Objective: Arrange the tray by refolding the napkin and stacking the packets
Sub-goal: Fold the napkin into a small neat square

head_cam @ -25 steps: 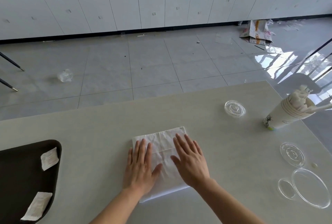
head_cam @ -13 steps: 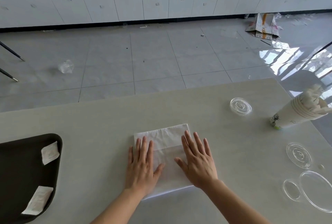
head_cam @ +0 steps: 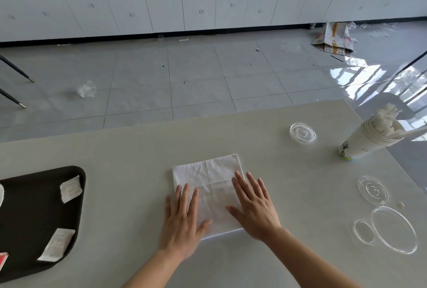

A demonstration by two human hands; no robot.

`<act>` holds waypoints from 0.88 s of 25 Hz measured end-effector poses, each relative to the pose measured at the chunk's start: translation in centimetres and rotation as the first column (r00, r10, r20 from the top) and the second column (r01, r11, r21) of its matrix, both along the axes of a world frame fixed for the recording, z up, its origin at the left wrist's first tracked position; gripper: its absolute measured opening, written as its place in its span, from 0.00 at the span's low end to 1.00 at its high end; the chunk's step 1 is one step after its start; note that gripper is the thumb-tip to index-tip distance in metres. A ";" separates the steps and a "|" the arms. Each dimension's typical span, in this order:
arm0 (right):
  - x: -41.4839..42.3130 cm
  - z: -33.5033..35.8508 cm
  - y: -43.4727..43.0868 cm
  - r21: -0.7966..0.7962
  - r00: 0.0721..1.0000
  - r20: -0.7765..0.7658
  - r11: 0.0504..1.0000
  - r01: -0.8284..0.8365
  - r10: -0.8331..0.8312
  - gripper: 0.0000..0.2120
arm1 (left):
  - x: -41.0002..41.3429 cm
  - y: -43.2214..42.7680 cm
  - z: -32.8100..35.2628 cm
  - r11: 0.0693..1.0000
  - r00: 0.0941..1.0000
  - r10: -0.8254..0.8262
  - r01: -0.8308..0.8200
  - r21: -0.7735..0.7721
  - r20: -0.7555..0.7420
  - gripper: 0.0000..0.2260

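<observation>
A white folded napkin lies flat on the pale table in front of me. My left hand presses palm-down on its near left part, fingers spread. My right hand lies flat on its right side, fingers apart. Neither hand grips anything. A dark brown tray sits at the left edge. It holds a white packet near its far corner and another white packet near its front. A red item peeks in at the tray's left.
Clear plastic lids lie at the right: one small lid farther off, another lid, and a large lid with a small lid beside it. A tilted stack of paper cups stands near the right edge.
Both hands have slid apart across the napkin, the left toward its left edge and the right toward its right edge. The camera has tilted slightly.
</observation>
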State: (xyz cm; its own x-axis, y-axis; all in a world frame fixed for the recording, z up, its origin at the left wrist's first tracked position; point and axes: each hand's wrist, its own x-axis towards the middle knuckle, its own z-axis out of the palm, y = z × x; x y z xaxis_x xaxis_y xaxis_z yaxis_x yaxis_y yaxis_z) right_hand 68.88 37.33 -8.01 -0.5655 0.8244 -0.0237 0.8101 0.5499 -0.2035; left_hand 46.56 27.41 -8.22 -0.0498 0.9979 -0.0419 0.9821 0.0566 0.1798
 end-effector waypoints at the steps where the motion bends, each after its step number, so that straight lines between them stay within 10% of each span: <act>1: 0.4 0.2 -0.5 0.014 0.998 -0.045 0.999 -0.039 0.039 0.35 | -0.2 -1.1 0.0 0.997 0.997 -0.061 0.059 0.051 0.040 0.34; 8: 3.6 0.2 -4.1 0.066 0.984 -0.115 0.990 -0.127 0.134 0.25 | -1.7 -4.8 1.7 0.961 0.968 -0.237 0.222 0.164 0.083 0.08; 15: 4.2 0.9 -5.7 -0.001 0.990 -0.092 0.994 -0.106 0.106 0.23 | -1.0 -4.6 4.4 0.979 0.973 -0.204 0.205 -0.004 -0.109 0.16; 22: 3.9 2.5 -8.1 0.028 0.969 -0.246 0.999 -0.030 0.036 0.16 | -1.9 -6.9 4.8 0.994 0.944 0.081 -0.100 0.046 0.320 0.10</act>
